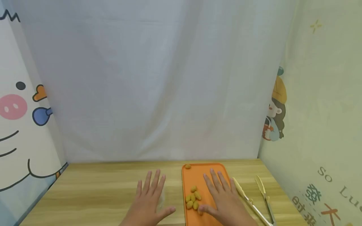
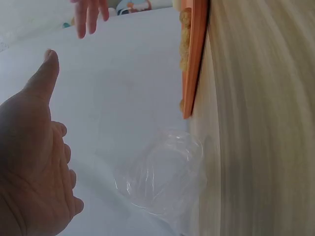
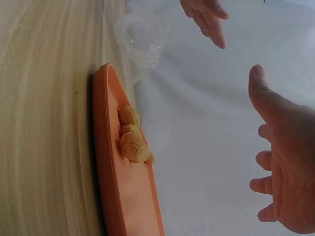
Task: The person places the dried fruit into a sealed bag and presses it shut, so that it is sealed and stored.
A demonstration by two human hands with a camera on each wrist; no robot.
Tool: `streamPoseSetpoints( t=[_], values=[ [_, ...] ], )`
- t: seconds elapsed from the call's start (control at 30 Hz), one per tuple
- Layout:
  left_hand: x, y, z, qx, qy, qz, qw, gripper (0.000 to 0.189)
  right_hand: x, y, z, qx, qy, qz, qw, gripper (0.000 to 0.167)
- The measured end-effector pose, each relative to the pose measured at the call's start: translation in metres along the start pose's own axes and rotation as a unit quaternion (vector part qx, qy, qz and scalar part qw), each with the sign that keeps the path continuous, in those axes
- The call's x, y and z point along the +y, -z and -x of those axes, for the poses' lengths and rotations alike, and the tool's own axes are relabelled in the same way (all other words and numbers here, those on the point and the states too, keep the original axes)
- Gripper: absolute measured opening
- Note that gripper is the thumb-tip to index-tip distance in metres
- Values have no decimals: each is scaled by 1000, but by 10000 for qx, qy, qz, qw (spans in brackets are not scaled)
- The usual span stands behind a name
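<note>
Your left hand point(image 1: 150, 201) and right hand point(image 1: 225, 201) are spread wide, holding nothing; pinch the brown pieces point(image 1: 193, 197) lightly, so none roll off the orange tray point(image 1: 198, 177); mind the tongs point(image 1: 250, 202).

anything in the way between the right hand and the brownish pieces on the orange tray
Nothing visible is: the right wrist view shows an open gap between the right hand and the brownish pieces. The tongs lie right of the orange tray, the clear plastic item left of it.

Smooth plastic tray point(image 1: 198, 174), rough pieces point(image 3: 131, 145), metal tongs point(image 1: 258, 214), wood-grain table point(image 1: 107, 185)
</note>
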State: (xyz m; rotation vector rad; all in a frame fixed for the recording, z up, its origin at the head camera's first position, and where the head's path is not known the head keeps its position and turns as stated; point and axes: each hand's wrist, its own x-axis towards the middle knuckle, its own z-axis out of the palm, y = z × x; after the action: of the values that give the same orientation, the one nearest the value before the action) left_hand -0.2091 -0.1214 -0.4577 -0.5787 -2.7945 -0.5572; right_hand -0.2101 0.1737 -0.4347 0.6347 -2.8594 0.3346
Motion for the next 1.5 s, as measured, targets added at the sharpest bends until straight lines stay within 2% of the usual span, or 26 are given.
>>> streamPoseSetpoints(
  t=[0.2,0.4,0.5,0.63,0.73,0.83,1.03,1.23,1.5],
  values=[
    [-16,15,-5,-18,-36,343,9994,100,-2,4,-1,-75,-86,69,9999,93],
    [-43,46,-17,-243,-537,687,9959,97,-1,15,-8,191,-4,266,9995,94],
    [-58,59,-25,-325,-809,469,9951,104,-1,19,-12,238,11,251,9994,94],
    [-74,68,-33,-743,-1140,91,9907,120,-1,21,-15,230,-11,204,9995,95],
    [-84,67,-41,-1293,-1232,98,9839,123,-1,21,-14,198,-50,144,9997,94],
    [-92,61,-48,-1802,-1133,138,9770,123,-1,20,-14,143,-76,68,9998,94],
    [-101,46,-56,-2352,-1120,305,9650,124,-4,18,-11,14,-123,-51,9999,93],
    [-106,35,-56,-2549,-1059,378,9604,121,-7,15,-10,-85,-162,-81,9998,94],
    [-110,29,-54,-2498,-1035,317,9622,108,-7,15,-9,-104,-172,33,9998,94]
  ],
)
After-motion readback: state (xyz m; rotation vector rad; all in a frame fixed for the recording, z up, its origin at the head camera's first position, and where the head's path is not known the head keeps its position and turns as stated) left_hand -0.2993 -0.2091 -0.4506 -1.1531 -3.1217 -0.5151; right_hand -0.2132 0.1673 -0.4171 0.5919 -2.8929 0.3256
